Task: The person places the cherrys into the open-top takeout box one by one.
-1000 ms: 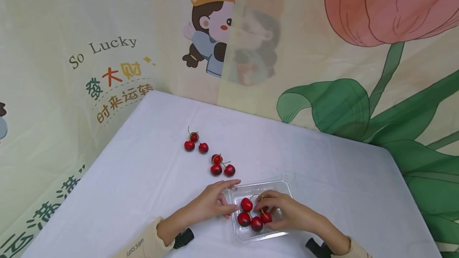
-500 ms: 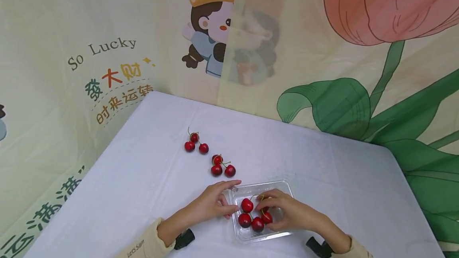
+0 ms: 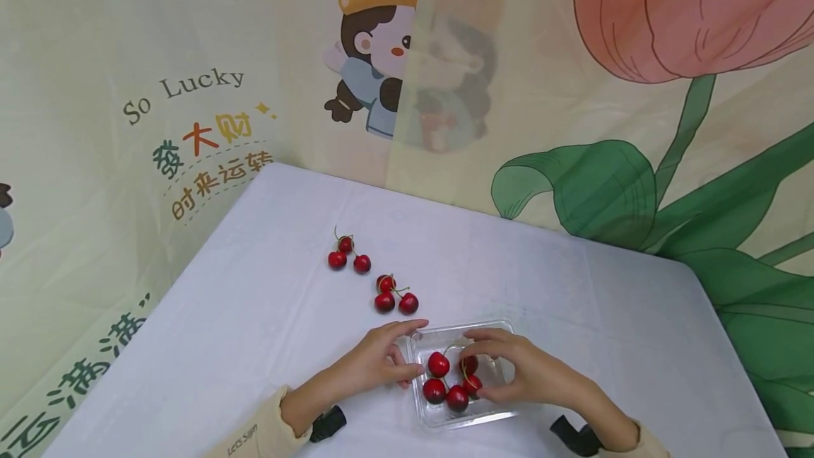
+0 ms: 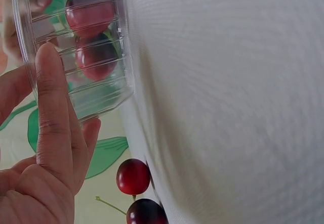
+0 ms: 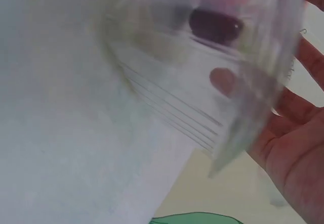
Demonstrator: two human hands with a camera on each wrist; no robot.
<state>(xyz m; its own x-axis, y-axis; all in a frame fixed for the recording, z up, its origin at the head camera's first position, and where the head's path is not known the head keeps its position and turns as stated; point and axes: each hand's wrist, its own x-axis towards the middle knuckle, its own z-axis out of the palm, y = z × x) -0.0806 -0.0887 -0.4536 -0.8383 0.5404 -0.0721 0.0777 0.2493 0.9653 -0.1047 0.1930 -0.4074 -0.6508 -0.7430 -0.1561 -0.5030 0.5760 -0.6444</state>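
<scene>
A clear plastic box [image 3: 469, 422] stands near the front of the table and holds several red cherries [image 3: 439, 364] with green stems. At its left side, my left hand [image 3: 372, 360] touches the wall with extended fingers. In the left wrist view one fingertip [image 4: 49, 57] lies along the ribbed plastic. My right hand [image 3: 531, 371] reaches over the right rim, its fingers spread beside the cherries and holding none that I can see. Through the wall in the right wrist view, one dark cherry [image 5: 216, 28] and a fingertip [image 5: 223, 81] show blurred.
Beyond the box lie two clusters of cherries, a nearer one [image 3: 384, 302] and a farther one [image 3: 337, 260]. A white cloth [image 3: 254, 316] covers the table. A printed curtain [image 3: 305, 62] hangs behind its back edge.
My right hand has drawn slightly to the right, and its fingers have spread away from the cherries, which stay in the box. The left hand has kept its place.
</scene>
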